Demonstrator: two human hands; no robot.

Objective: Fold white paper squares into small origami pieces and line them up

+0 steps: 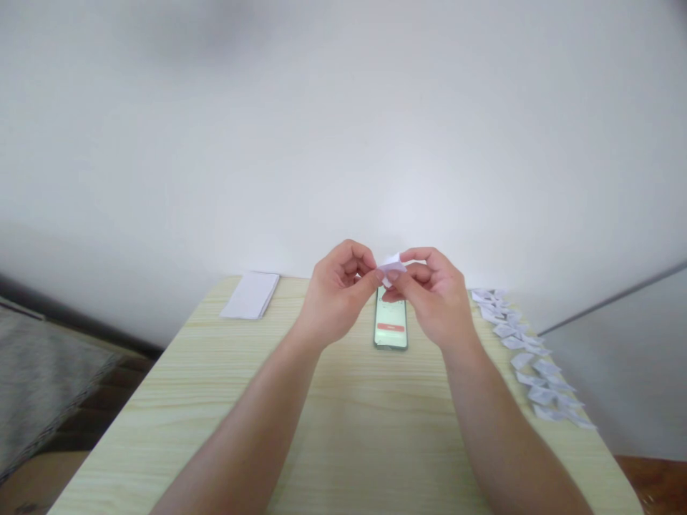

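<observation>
Both of my hands are raised above a light wooden table [343,422] and meet at a small piece of white folded paper [391,264]. My left hand [337,293] pinches its left side with curled fingers. From the right, my right hand [432,297] grips the same paper between thumb and fingertips. Under the hands a phone [391,327] lies flat with its screen lit, showing a red bar.
A stack of white paper sheets [250,295] lies at the table's far left. Several small folded white papers [529,357] lie in a row along the right edge. A white wall stands behind the table. A grey fabric surface [43,379] is at the left.
</observation>
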